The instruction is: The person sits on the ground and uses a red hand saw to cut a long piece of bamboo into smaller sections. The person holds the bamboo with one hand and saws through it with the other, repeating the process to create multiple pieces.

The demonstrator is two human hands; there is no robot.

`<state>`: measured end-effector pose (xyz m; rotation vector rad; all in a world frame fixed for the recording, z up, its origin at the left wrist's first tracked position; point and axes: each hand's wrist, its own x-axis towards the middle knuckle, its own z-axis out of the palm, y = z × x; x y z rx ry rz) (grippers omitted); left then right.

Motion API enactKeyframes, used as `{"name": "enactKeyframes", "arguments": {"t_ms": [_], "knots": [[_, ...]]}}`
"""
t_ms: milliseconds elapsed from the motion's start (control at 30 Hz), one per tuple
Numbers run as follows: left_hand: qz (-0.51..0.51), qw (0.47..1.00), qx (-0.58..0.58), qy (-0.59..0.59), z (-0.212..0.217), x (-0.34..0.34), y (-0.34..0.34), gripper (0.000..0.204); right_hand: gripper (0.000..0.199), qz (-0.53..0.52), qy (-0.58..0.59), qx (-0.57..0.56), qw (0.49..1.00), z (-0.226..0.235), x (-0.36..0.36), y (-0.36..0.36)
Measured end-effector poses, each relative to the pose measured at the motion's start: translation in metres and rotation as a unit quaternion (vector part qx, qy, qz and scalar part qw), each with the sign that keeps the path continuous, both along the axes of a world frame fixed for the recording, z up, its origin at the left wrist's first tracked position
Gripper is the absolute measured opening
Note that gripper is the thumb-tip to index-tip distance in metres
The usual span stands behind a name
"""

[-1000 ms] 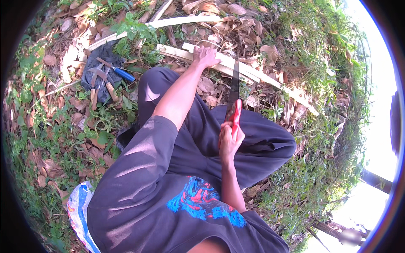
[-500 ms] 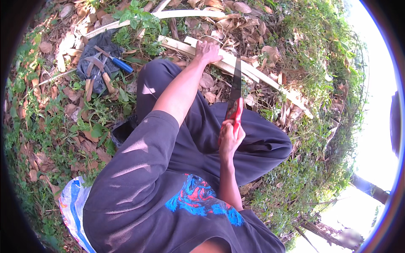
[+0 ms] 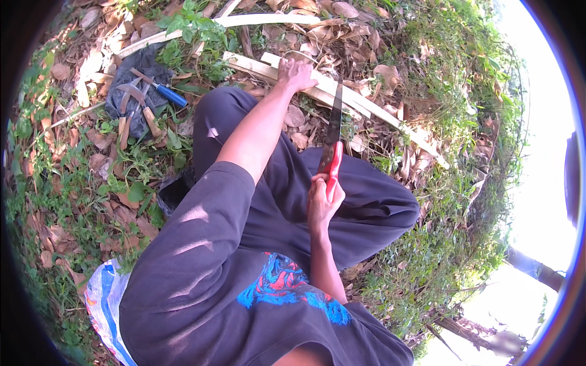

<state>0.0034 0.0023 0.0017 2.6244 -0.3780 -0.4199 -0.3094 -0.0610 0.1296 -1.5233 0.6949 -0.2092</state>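
Pale wooden strips (image 3: 360, 100), far centre, slant toward near right; the left hand (image 3: 296, 75) lies on them, grip unclear. Nearer, the right hand (image 3: 323, 202) clamps a red-handled saw (image 3: 334, 125), its blade crossing their length.

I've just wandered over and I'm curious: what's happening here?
A person sits with legs folded on leafy ground. The right grip holds a saw by its red handle, blade over pale wooden strips; whether it is cutting I can't tell. The left grip rests on the strips. Tools lie on a dark plastic bag at left.
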Motion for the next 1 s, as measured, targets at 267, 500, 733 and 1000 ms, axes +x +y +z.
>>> {"name": "enactKeyframes", "arguments": {"t_ms": [267, 500, 733, 1000], "knots": [[-0.002, 1.0, 0.0, 0.002, -0.001, 0.003, 0.0, 0.052, 0.017, 0.014, -0.032, -0.034, 0.999, -0.035, 0.073, -0.028], [0.003, 1.0, 0.009, -0.027, -0.005, 0.0, 0.0, 0.052, 0.016, 0.01, -0.012, 0.019, 1.0, -0.015, 0.042, -0.021], [-0.009, 1.0, 0.009, 0.008, 0.003, 0.001, 0.001, 0.054, 0.013, 0.036, -0.001, -0.007, 0.999, 0.005, -0.025, -0.004], [0.02, 1.0, -0.006, -0.021, -0.013, 0.005, -0.001, 0.053, 0.013, 0.041, -0.004, 0.008, 0.999, 0.005, -0.024, 0.001]]}}
